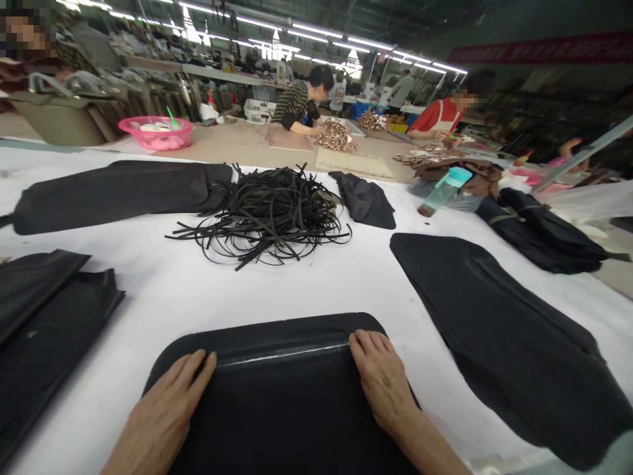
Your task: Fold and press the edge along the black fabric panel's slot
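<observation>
A black fabric panel (291, 409) with rounded far corners lies flat in front of me, and a thin pale line (284, 356) runs across it near its far edge. My left hand (168, 402) rests on the panel's left side, fingers stretched out, tips at the line's left end. On the right side my right hand (383, 376) lies with its fingers extended and close together, tips touching the line's right end. Neither hand visibly grips anything. Beyond the panel sits a tangled heap of narrow black strips (277, 204).
Black pieces lie at left (44, 330), far left (109, 191) and right (494, 323) on the white table (247, 290). A bottle with a turquoise cap (445, 191) lies tilted at the back right. A pink basket (158, 135) stands behind. Co-workers sit across the table.
</observation>
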A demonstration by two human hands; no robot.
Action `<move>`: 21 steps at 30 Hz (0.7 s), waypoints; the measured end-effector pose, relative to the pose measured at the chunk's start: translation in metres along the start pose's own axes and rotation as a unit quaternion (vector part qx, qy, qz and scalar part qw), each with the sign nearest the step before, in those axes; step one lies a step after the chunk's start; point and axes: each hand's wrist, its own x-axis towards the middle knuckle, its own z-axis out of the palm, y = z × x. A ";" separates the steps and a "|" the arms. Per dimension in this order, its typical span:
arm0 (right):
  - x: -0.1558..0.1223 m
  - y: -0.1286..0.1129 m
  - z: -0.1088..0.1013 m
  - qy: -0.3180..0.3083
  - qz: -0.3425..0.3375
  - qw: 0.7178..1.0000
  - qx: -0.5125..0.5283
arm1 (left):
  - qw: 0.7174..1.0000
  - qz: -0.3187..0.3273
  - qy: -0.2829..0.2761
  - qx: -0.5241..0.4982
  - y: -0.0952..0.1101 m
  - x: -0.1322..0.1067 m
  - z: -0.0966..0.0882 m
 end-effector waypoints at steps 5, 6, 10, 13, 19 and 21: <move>0.000 0.015 -0.001 -0.032 0.060 0.997 -0.022 | 0.999 -0.047 -0.001 -0.022 -0.004 -0.001 -0.018; 0.002 0.017 -0.001 -0.035 0.071 0.996 -0.028 | 0.998 -0.062 0.003 -0.026 -0.005 0.000 -0.023; 0.023 0.006 -0.005 -0.026 0.054 0.998 0.021 | 0.993 -0.082 0.068 -0.047 0.006 0.005 -0.039; 0.047 -0.025 -0.010 -0.018 -0.013 0.995 0.098 | 0.986 0.056 0.111 -0.108 0.036 0.008 -0.042; 0.087 -0.062 -0.012 -0.028 -0.069 0.991 0.107 | 0.934 0.300 0.078 -0.179 0.077 0.012 -0.032; 0.095 -0.060 -0.012 -0.042 -0.073 0.990 0.111 | 0.936 0.288 0.067 -0.192 0.076 0.013 -0.028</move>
